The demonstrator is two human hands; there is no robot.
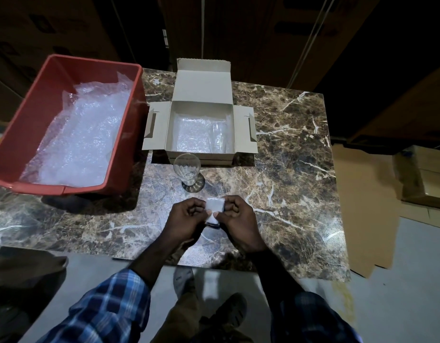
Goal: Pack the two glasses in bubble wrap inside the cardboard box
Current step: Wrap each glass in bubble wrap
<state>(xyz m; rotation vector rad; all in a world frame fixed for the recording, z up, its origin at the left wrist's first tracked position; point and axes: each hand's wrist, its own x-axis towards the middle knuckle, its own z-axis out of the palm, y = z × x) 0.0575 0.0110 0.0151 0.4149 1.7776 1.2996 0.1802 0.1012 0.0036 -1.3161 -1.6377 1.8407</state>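
Observation:
An open cardboard box (201,87) sits at the back of the marble table, lined with bubble wrap (189,134). One clear glass (220,137) lies on its side in the box's right part. A second glass (188,169) stands upright on the table just in front of the box. Nearer to me, my left hand (186,219) and my right hand (236,219) both pinch a small white folded piece (214,206) between them, just above the table. What that piece is I cannot tell.
A red plastic bin (28,115) full of bubble wrap sheets (82,134) stands at the left of the marble table (300,144). Flattened cardboard (362,206) lies on the floor to the right. Dark stacked boxes rise behind the table.

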